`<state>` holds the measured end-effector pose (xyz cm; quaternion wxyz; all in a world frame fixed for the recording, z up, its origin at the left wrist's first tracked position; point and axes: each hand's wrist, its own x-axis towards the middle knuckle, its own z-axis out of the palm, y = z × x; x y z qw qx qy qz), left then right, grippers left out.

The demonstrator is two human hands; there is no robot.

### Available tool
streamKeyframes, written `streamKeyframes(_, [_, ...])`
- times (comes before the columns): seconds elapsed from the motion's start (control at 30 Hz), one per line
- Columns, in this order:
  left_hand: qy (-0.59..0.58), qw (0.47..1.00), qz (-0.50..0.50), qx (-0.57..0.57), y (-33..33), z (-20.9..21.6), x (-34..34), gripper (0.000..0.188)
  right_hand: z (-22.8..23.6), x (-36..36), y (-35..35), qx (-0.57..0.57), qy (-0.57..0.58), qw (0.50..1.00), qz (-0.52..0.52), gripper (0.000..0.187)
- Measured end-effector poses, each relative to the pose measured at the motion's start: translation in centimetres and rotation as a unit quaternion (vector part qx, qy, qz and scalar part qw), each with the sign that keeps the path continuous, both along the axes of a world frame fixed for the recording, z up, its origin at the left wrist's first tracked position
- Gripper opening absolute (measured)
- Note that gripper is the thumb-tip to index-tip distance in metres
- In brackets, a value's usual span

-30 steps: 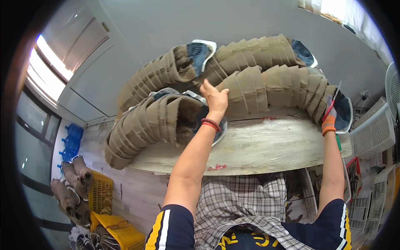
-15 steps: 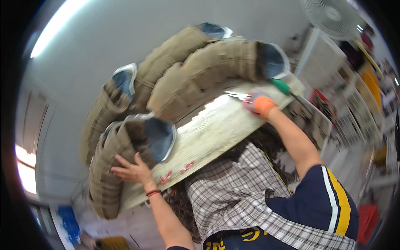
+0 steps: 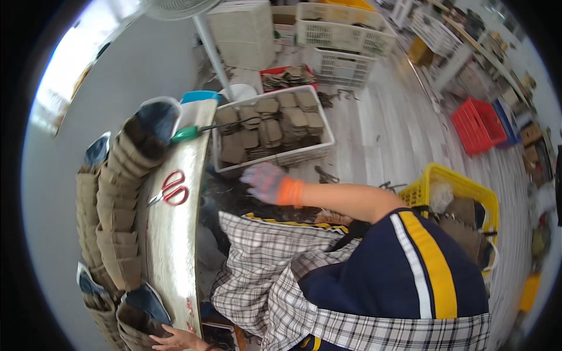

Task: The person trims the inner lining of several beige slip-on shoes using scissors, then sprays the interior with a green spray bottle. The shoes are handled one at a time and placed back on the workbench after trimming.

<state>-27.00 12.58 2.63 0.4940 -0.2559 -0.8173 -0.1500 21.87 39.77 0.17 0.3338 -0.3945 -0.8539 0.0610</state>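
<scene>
My left hand [image 3: 172,339] lies with spread fingers on the near end of a curved row of nested brown fabric pieces [image 3: 140,319], which shows a blue lining at its open end. My right hand [image 3: 266,182], in a grey glove with an orange cuff, is in the air beside the bench, its fingers apart and holding nothing that I can see. Red-handled scissors [image 3: 174,188] lie on the long pale bench board [image 3: 170,245]. Beyond them is a green-handled tool [image 3: 186,134] with a dark cord. Another brown row [image 3: 120,234] runs along the wall side.
Right of the bench's far end, a white crate [image 3: 328,137] holds stacked brown pieces. A fan pole [image 3: 213,52] stands behind it. A yellow basket [image 3: 430,175] is near my right elbow, and a red crate [image 3: 477,126] stands farther right. Dark scraps [image 3: 228,199] lie below my right hand.
My view has turned to the right. The scissors, in my right hand before, now lie on the board, and that hand has moved off past its edge. My left hand still touches the brown row.
</scene>
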Motion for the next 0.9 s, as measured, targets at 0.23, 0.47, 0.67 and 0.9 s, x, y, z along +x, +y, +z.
streamKeyframes(0.23, [-0.147,0.936,-0.306,-0.095,5.5,0.7,12.9,0.047,-11.2,34.3,-24.6,-0.185,-0.302,0.623,-0.697,0.034])
streamKeyframes(0.47, [-0.246,0.852,-0.441,-0.138,9.1,3.4,21.6,0.041,-19.4,43.0,-34.8,-0.517,-0.137,0.494,-0.685,0.035])
streamKeyframes(0.67, [-0.326,0.811,-0.46,-0.154,6.7,1.7,22.2,0.036,-12.3,37.7,-33.4,-0.669,-0.248,0.455,-0.532,0.03])
streamKeyframes(0.9, [-0.373,0.782,-0.461,-0.19,7.1,0.1,21.0,0.033,-13.2,42.3,-28.5,-0.62,-0.61,0.439,-0.224,0.03])
